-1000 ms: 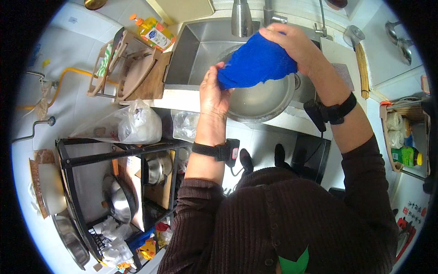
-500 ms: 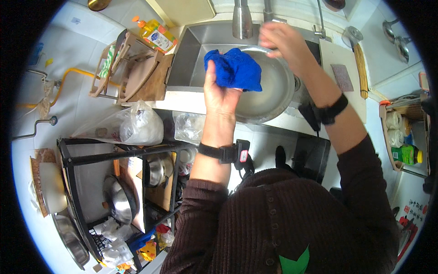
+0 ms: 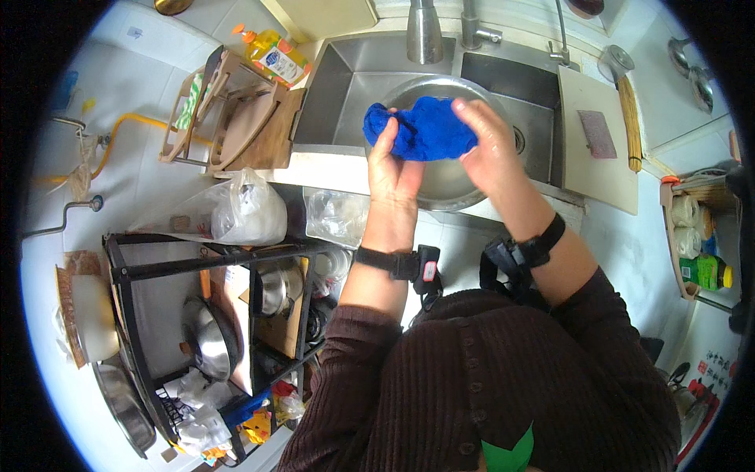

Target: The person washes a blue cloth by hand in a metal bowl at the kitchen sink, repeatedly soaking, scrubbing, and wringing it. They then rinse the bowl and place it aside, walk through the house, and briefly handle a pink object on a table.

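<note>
Above a round metal basin (image 3: 464,197) in the sink, a bunched blue cloth (image 3: 434,130) is held between both hands. My left hand (image 3: 393,169) grips its left part, the thumb lying over the front. At the cloth's right end my right hand (image 3: 489,145) has closed on it, thumb and fingers at its edge; some of those fingers are hidden behind the cloth. The basin rests in the steel sink (image 3: 334,86) and holds cloudy liquid.
A grey faucet (image 3: 425,35) hangs over the basin's far side. Left of the sink stand a yellow soap bottle (image 3: 275,59) and a wooden rack (image 3: 244,126). A white board (image 3: 586,177) bearing a grey pad (image 3: 598,134) lies at the right. A black shelf (image 3: 197,263) is at lower left.
My right hand has come down and left from near the faucet and taken hold of the cloth's right end. The cloth and my left hand have shifted slightly right, and the cloth is stretched wider.
</note>
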Tool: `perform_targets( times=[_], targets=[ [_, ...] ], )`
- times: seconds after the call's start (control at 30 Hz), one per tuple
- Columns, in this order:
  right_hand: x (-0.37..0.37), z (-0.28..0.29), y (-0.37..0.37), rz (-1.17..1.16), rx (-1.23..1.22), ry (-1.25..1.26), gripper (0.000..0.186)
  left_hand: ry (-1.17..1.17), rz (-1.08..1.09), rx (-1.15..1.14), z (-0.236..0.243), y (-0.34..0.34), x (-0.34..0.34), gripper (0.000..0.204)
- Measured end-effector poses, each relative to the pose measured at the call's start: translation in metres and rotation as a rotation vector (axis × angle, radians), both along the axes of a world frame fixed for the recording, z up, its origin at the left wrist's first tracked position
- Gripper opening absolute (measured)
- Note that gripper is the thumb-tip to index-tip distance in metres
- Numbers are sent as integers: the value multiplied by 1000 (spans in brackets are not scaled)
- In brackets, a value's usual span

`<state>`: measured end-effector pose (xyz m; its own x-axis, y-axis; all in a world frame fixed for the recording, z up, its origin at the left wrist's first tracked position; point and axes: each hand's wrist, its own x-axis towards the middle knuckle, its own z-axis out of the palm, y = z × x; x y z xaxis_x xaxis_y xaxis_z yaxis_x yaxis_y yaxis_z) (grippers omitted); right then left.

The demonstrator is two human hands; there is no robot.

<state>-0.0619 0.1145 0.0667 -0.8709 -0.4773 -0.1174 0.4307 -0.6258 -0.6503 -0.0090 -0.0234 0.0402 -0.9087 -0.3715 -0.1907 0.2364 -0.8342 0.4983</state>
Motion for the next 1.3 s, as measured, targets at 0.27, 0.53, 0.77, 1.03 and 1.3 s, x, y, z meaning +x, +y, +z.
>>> perform_targets(
  times=[0.27,0.53,0.77,1.03,1.3],
  targets=[
    [-12,-27,-49,-333,1238,916,27,-138,-70,122,-6,33,2,38],
    [40,-11,-34,-300,940,981,29,-80,-325,245,-3,2,-5,65],
    [-36,-24,-49,-213,1359,743,31,-146,-184,192,-17,32,-9,47],
    [41,-20,-37,-349,1072,1016,25,-78,-247,162,-21,11,-4,34],
    [-13,-40,-28,-407,1102,970,28,-175,-175,129,-23,16,-9,33]
  ],
)
